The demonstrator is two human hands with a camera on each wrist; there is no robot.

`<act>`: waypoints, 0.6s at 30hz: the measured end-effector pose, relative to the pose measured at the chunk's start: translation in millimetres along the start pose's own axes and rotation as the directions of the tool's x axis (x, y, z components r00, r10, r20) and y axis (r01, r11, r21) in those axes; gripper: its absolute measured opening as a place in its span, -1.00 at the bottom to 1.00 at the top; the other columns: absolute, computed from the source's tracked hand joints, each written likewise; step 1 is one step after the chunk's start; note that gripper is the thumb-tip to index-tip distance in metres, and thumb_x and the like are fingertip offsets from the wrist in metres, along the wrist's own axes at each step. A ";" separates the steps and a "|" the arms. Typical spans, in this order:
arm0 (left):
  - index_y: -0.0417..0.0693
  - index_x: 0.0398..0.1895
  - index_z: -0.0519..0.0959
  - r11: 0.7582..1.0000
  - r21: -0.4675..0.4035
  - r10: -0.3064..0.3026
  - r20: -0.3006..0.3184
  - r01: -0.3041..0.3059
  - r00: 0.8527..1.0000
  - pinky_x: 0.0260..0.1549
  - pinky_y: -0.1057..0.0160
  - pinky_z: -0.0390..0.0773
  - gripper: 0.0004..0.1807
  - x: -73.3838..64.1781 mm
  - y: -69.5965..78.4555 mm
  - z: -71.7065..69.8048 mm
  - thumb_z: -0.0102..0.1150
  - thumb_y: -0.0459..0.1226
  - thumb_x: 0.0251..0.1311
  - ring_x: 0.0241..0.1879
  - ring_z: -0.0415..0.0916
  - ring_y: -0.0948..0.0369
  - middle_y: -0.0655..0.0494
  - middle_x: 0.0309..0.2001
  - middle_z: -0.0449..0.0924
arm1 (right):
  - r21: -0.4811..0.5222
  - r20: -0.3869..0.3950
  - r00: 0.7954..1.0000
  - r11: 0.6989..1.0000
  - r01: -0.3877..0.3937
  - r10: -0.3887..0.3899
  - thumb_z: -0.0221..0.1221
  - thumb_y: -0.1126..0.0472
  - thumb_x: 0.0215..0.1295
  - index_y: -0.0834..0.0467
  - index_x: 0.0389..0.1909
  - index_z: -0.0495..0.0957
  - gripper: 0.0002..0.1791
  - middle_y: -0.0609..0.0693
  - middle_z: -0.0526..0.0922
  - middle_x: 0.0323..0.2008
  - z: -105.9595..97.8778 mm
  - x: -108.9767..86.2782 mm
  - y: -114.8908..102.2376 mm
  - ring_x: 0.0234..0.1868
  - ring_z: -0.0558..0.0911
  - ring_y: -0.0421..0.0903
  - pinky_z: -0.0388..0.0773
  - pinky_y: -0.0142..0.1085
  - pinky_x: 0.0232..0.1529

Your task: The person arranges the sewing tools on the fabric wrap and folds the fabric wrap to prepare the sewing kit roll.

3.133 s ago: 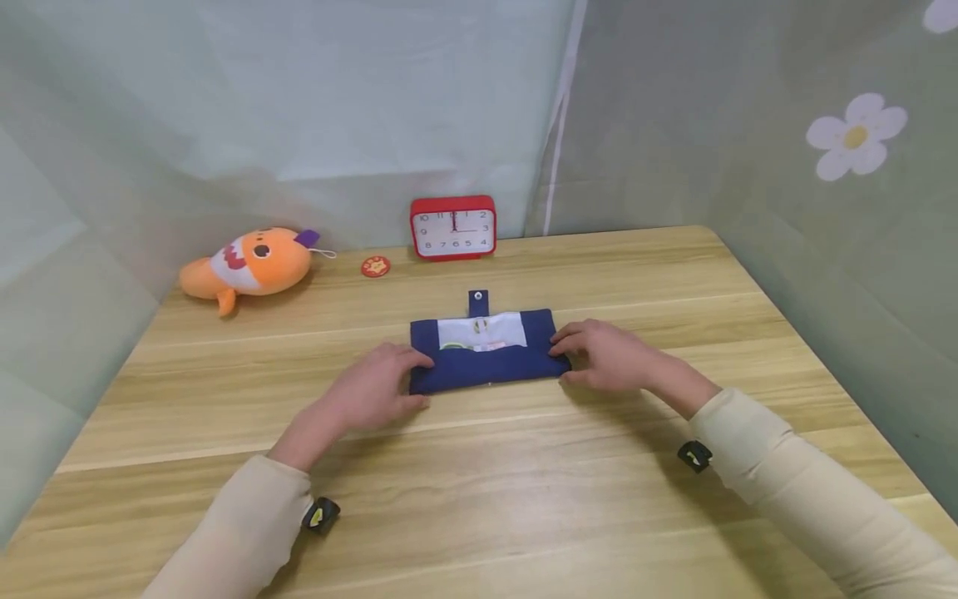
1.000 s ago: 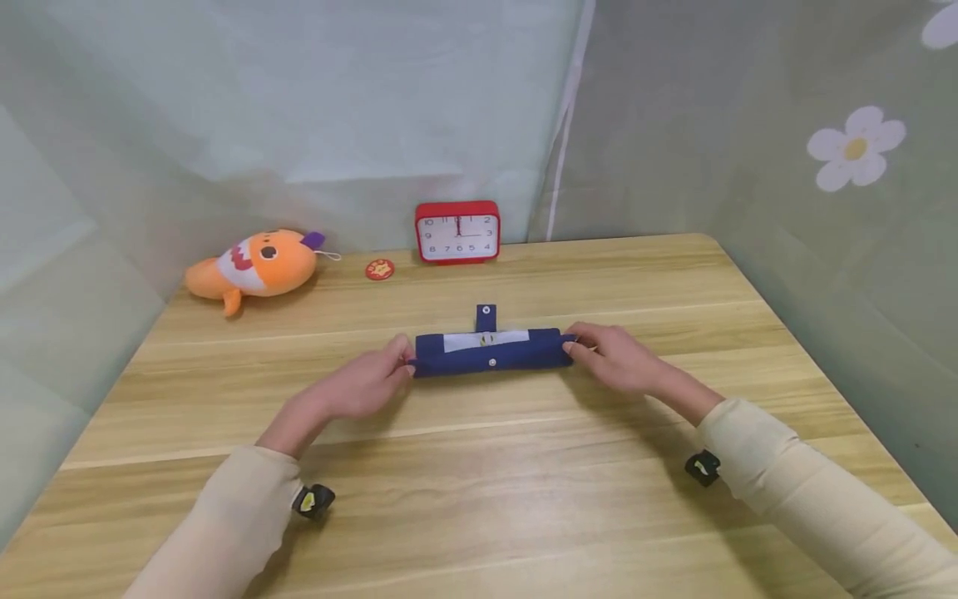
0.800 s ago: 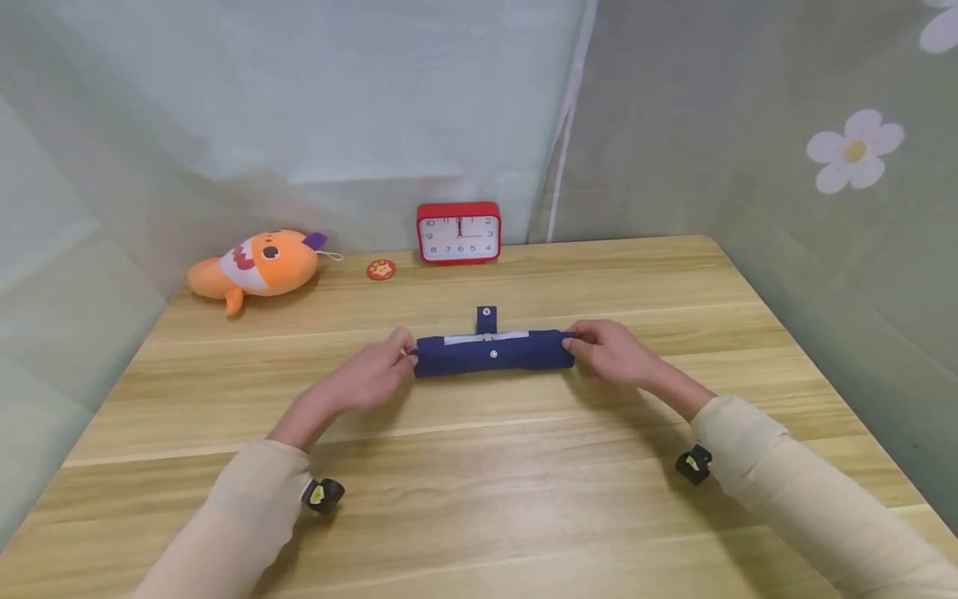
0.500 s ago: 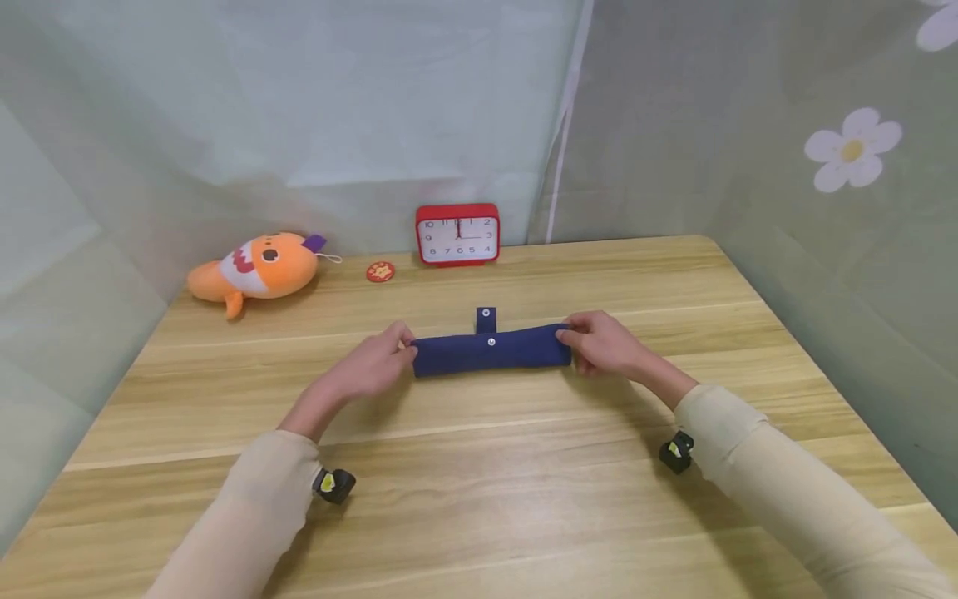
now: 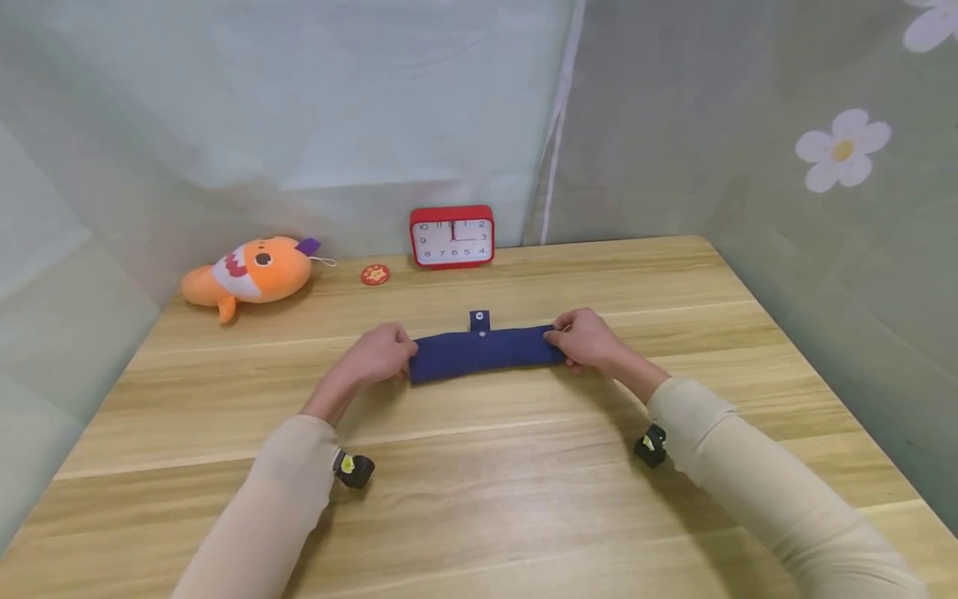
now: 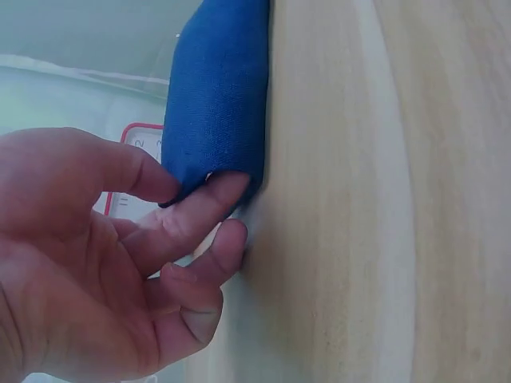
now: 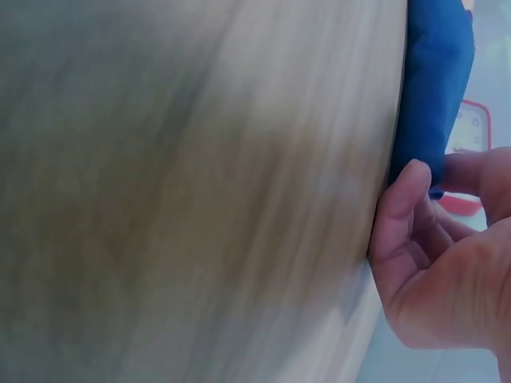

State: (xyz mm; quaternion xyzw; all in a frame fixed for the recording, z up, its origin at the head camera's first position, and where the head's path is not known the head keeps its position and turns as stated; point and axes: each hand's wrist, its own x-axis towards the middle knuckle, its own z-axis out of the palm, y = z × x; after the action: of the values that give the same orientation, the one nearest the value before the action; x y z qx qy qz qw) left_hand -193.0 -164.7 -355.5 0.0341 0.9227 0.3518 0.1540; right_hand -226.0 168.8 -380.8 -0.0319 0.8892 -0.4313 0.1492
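Observation:
A navy blue cloth pouch (image 5: 486,353), folded into a narrow band, lies across the table in front of me. Its short strap (image 5: 480,318) with a metal snap points toward the back, and a second snap shows at the fold's far edge. My left hand (image 5: 380,353) pinches the left end; in the left wrist view the thumb is on one side of the blue cloth (image 6: 219,96) and fingers reach in at its open end. At the right end, my right hand (image 5: 590,339) pinches the corner between thumb and fingers. The white inside is hidden.
A red clock (image 5: 452,238) stands at the back of the wooden table (image 5: 479,516). Left of it lie a round red badge (image 5: 375,274) and an orange plush shark (image 5: 262,266). Cloth walls close in the back and sides.
Both hands have folded the pouch's near part over toward the back, covering the white inside. Its snap has moved up close to the strap. My fingers went from resting on the ends to pinching them.

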 end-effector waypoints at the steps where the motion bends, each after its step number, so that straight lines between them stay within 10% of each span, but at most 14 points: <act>1: -0.20 -0.29 0.50 1.000 0.013 -0.003 -0.003 0.003 1.000 -0.44 0.29 0.46 -0.83 0.4 -0.9 0.1 -0.02 -0.29 0.43 -0.46 0.50 0.17 0.04 -0.45 0.59 | -0.001 -0.007 1.000 1.000 -0.007 0.007 0.21 0.19 0.49 0.35 0.09 0.55 -0.67 -0.08 0.46 -0.64 1.7 0.0 -1.3 -0.71 0.46 -0.24 0.51 -0.39 -0.65; 12: -0.12 -0.40 0.53 0.971 0.231 -0.041 -0.084 0.060 0.996 -0.45 0.24 0.40 -0.79 6.8 0.8 1.4 0.08 -0.21 0.39 -0.46 0.48 0.13 0.04 -0.45 0.58 | 0.011 -0.018 1.000 1.000 -0.017 0.018 0.20 0.19 0.51 0.33 0.06 0.53 -0.71 -0.09 0.44 -0.67 8.6 -1.4 -8.8 -0.73 0.43 -0.23 0.46 -0.39 -0.67; 15: -0.20 -0.06 0.60 0.958 0.287 0.035 -0.179 0.019 0.983 -0.20 0.05 0.58 -0.79 0.0 13.4 4.6 0.11 -0.28 0.37 -0.16 0.61 -0.03 -0.12 -0.15 0.68 | 0.021 -0.020 1.000 1.000 -0.022 0.022 0.20 0.19 0.51 0.33 0.09 0.53 -0.69 -0.06 0.49 -0.61 7.5 -2.9 -8.8 -0.71 0.44 -0.23 0.49 -0.38 -0.66; 18: -0.16 0.17 0.64 0.937 0.341 0.187 -0.286 -0.083 0.940 0.11 -0.18 0.55 -0.64 -8.2 34.7 15.8 0.14 -0.35 0.33 0.16 0.56 -0.18 -0.22 0.15 0.66 | 0.033 -0.022 0.999 0.999 -0.027 0.027 0.20 0.18 0.51 0.32 0.09 0.54 -0.70 -0.05 0.52 -0.57 4.8 -4.6 -7.5 -0.70 0.45 -0.21 0.51 -0.37 -0.65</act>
State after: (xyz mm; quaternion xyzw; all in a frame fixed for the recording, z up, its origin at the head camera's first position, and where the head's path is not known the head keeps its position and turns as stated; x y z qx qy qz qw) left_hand -181.9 -130.0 -341.6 0.0668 0.9758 0.2065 -0.0271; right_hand -220.7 161.3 -376.7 -0.0125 0.8840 -0.4441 0.1453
